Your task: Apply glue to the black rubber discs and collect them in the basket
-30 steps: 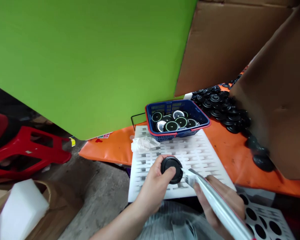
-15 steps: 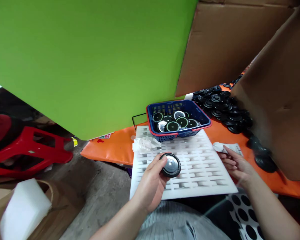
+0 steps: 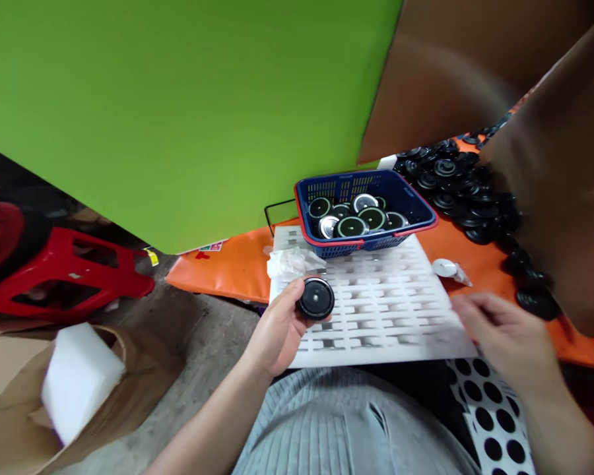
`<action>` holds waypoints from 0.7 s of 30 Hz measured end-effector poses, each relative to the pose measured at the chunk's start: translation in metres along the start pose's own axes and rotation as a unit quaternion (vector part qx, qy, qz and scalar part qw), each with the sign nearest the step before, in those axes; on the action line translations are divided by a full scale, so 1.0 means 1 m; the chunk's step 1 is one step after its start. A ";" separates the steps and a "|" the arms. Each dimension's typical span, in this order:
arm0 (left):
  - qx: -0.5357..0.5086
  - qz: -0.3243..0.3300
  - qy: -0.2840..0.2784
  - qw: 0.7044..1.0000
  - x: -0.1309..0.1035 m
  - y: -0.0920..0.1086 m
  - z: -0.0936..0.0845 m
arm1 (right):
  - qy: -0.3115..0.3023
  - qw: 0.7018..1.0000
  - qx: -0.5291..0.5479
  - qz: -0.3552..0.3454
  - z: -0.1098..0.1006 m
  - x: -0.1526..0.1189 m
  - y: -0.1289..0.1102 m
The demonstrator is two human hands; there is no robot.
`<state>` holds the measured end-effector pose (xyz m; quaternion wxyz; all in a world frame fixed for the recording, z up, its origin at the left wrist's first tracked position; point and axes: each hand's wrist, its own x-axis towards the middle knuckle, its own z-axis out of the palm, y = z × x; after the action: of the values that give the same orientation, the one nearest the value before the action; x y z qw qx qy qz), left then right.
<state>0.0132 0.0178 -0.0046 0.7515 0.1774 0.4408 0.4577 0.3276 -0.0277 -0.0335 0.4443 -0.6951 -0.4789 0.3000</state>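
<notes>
A round black disc (image 3: 315,299) is held in my left hand (image 3: 282,326), its dark face turned up, above the white slotted foam sheet (image 3: 376,323). My right hand (image 3: 507,336) is blurred by motion beside the sheet's right edge; its fingers are curled, and anything in them cannot be made out. Just beyond it lies a white tube with a round cap (image 3: 445,268). Crumpled white tissue (image 3: 291,264) rests on the sheet's left side. Behind it stands a blue basket with a red rim (image 3: 336,245), holding several black and silver discs (image 3: 352,227).
Many black discs (image 3: 480,198) are heaped on the orange surface (image 3: 228,267) at the right. Cardboard (image 3: 559,198) stands beyond them. A green panel (image 3: 178,119) fills the upper left. Sheets of black round stickers (image 3: 492,422) hang low right. A red stool (image 3: 79,277) is left.
The disc in my left hand now shows its black face instead of the silver one. My right hand has left the white tube and moved nearer to me.
</notes>
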 end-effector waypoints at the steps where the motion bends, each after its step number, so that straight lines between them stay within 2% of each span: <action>1: 0.002 -0.005 -0.002 1.000 0.000 0.000 0.000 | -0.101 0.990 -0.059 -0.081 0.012 -0.013 -0.011; 2: 0.004 -0.010 -0.005 1.000 0.000 -0.001 0.000 | -0.215 0.957 -0.115 -0.154 0.025 -0.025 -0.021; 3: 0.005 -0.014 -0.009 1.000 0.000 -0.001 0.001 | -0.265 0.926 -0.171 -0.209 0.038 -0.035 -0.030; 5: 0.006 -0.022 -0.022 1.000 -0.002 -0.001 0.005 | -0.284 0.878 -0.270 -0.275 0.061 -0.047 -0.041; 6: 0.006 -0.026 -0.029 0.999 -0.003 -0.001 0.006 | -0.274 0.867 -0.304 -0.286 0.068 -0.049 -0.044; 9: 0.002 -0.030 -0.039 0.999 -0.007 0.000 0.008 | -0.300 0.861 -0.308 -0.270 0.072 -0.042 -0.046; 11: -0.004 -0.029 -0.043 0.999 -0.009 0.001 0.007 | -0.345 0.874 -0.240 -0.243 0.063 -0.033 -0.047; 13: -0.008 -0.028 -0.041 0.999 -0.010 0.002 0.005 | -0.360 0.895 -0.158 -0.212 0.051 -0.027 -0.049; 15: -0.008 -0.031 -0.037 0.999 -0.010 0.002 0.004 | -0.327 0.922 -0.084 -0.187 0.042 -0.025 -0.051; 17: -0.007 -0.037 -0.038 0.999 -0.011 0.001 0.005 | -0.264 0.947 -0.030 -0.181 0.040 -0.026 -0.055; 19: -0.005 -0.045 -0.042 0.998 -0.011 0.000 0.007 | -0.201 0.956 -0.017 -0.212 0.044 -0.030 -0.060; 21: 0.000 -0.053 -0.050 0.997 -0.011 -0.001 0.010 | -0.123 0.951 -0.044 -0.280 0.053 -0.032 -0.065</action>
<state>0.0203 0.0092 0.0059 0.7955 0.1765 0.4120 0.4077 0.2459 -0.0308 0.0022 0.4165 -0.5098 -0.7181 0.2256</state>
